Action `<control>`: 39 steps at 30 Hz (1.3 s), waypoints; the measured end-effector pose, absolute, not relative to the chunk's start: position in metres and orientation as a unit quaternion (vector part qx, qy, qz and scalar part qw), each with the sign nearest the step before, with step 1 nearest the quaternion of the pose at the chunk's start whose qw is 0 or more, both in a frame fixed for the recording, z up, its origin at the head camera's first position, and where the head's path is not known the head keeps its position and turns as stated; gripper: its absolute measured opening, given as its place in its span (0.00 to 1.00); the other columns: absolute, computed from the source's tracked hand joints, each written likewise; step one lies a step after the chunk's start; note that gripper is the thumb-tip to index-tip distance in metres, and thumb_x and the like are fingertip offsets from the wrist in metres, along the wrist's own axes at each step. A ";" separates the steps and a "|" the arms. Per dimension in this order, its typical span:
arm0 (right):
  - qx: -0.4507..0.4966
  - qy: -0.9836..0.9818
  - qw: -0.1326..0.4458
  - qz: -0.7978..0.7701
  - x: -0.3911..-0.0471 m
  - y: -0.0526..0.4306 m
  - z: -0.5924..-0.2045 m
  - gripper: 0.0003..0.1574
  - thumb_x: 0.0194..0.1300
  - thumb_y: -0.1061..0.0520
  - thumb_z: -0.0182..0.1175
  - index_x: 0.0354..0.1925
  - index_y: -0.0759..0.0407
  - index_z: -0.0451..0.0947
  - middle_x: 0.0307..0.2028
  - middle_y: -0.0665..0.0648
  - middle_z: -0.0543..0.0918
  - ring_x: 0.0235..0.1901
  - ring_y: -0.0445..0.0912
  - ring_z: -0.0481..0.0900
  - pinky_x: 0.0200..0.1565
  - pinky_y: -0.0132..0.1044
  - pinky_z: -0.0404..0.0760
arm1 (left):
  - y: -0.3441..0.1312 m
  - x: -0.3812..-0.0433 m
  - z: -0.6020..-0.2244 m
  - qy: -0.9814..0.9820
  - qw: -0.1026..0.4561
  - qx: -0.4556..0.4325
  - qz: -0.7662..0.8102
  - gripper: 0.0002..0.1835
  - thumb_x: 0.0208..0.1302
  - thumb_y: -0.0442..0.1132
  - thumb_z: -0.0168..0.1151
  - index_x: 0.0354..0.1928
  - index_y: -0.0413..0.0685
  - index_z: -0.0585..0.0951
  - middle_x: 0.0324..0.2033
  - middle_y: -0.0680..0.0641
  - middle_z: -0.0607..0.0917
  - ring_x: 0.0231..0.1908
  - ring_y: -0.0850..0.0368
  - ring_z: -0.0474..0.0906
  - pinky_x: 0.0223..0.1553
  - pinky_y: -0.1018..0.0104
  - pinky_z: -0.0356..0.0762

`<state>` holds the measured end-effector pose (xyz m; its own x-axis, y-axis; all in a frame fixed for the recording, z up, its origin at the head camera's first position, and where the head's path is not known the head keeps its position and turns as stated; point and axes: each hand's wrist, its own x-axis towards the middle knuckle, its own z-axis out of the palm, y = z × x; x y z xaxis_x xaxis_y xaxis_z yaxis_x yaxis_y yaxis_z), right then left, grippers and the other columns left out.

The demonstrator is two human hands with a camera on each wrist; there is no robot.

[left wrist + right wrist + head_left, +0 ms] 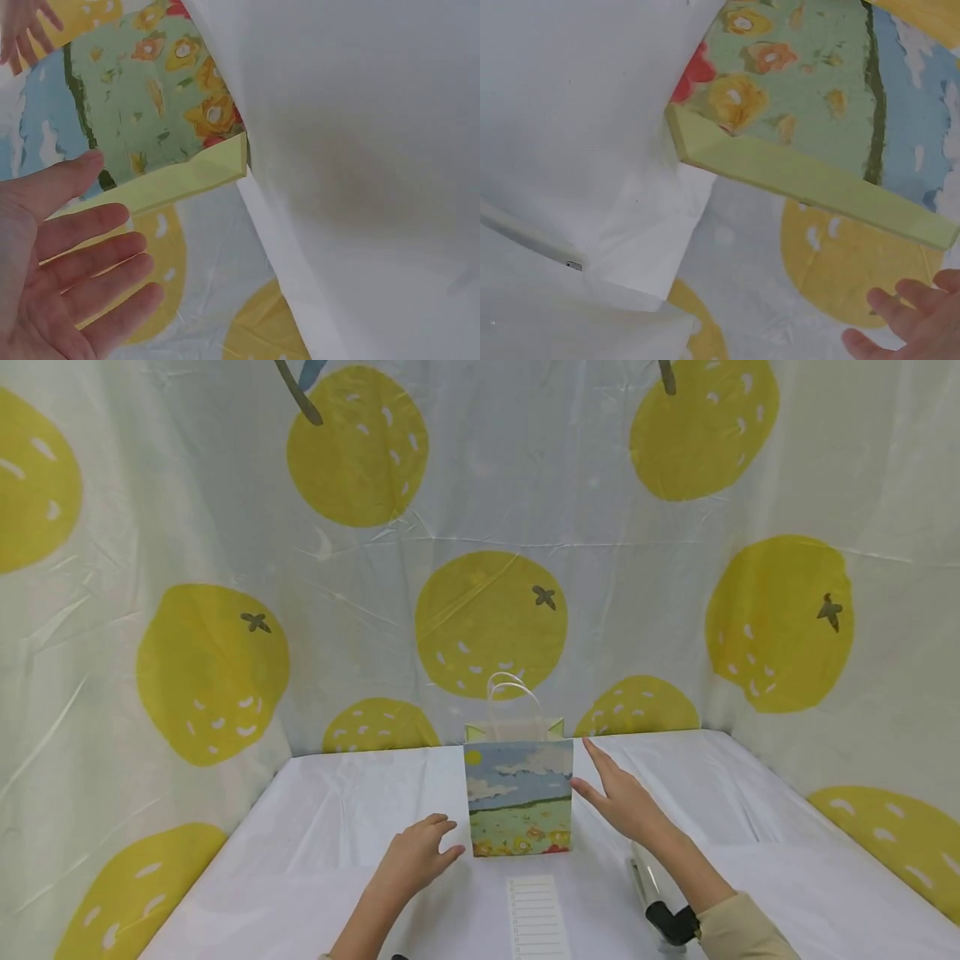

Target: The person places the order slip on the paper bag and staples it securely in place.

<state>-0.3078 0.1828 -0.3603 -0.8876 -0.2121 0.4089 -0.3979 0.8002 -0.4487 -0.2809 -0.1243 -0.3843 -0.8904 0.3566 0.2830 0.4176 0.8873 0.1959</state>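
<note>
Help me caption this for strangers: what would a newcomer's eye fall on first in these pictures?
Probably the big yellow fruits printed on the pale backdrop, which rises behind and beside the white table. Next would likely come the gift bag, standing on the table near the middle of the head view, its front showing a bright meadow picture. The left hand and right hand flank it, one on each side.

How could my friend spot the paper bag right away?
Find the white table in front of the yellow-fruit curtain. Between the left hand and the right hand is the paper bag. Unlike the flat paper strip, it stands upright, with a painted sky above a flowery meadow.
</note>
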 end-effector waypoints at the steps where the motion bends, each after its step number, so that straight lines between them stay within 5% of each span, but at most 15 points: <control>1: 0.164 -0.931 0.167 0.279 -0.308 0.182 -0.360 0.47 0.66 0.38 0.47 0.71 0.57 0.40 0.68 0.68 0.53 0.63 0.66 0.57 0.58 0.63 0.60 | -0.123 -0.281 -0.384 -0.963 0.114 -0.202 -0.135 0.20 0.56 0.49 0.62 0.47 0.43 0.80 0.47 0.43 0.81 0.44 0.46 0.79 0.36 0.51 0.77; 13: 0.175 -0.905 0.139 0.361 -0.312 0.178 -0.360 0.40 0.72 0.44 0.37 0.71 0.57 0.35 0.69 0.68 0.46 0.66 0.66 0.49 0.60 0.64 0.53 | -0.106 -0.281 -0.385 -0.958 0.106 -0.210 -0.162 0.20 0.54 0.49 0.64 0.45 0.44 0.81 0.43 0.45 0.84 0.42 0.49 0.81 0.37 0.56 0.78; 39: 0.209 -0.822 0.130 0.513 -0.324 0.164 -0.354 0.38 0.72 0.51 0.38 0.70 0.63 0.34 0.70 0.68 0.42 0.67 0.65 0.45 0.61 0.63 0.53 | -0.085 -0.281 -0.385 -0.953 0.052 -0.198 -0.225 0.24 0.54 0.53 0.63 0.49 0.47 0.80 0.45 0.46 0.83 0.42 0.47 0.80 0.37 0.53 0.77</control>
